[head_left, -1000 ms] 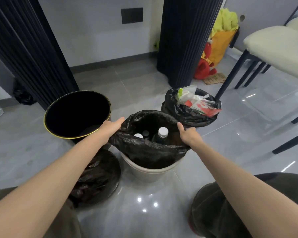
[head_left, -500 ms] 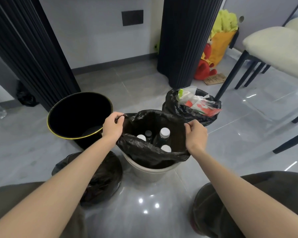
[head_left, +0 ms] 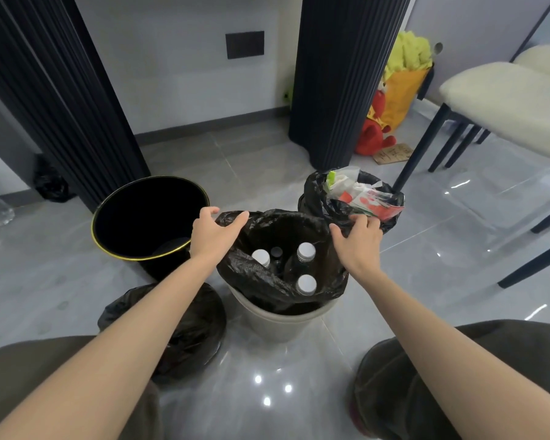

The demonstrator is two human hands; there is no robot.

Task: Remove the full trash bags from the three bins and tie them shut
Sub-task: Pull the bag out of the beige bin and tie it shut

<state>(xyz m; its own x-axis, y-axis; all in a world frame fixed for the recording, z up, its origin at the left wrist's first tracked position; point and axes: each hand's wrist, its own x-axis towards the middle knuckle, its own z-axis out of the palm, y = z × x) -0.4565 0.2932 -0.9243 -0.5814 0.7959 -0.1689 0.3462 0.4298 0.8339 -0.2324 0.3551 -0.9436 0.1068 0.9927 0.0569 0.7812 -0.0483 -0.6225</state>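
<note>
Head view, looking down at a grey tiled floor (head_left: 426, 281). The left hand (head_left: 215, 235) and the right hand (head_left: 358, 241) each pinch the raised rim of the black trash bag (head_left: 267, 281) on opposite sides, fingers closed on the plastic. The bag sits in the white bin (head_left: 277, 325), its mouth held wide; capped bottles (head_left: 306, 251) stand inside. To the left stands an unlined black bin (head_left: 146, 217) with a gold rim. In front of it, a filled black bag (head_left: 197, 331) lies on the floor. Behind the right hand, a third bin's black liner (head_left: 315, 198) brims with packaging waste (head_left: 362, 195).
</note>
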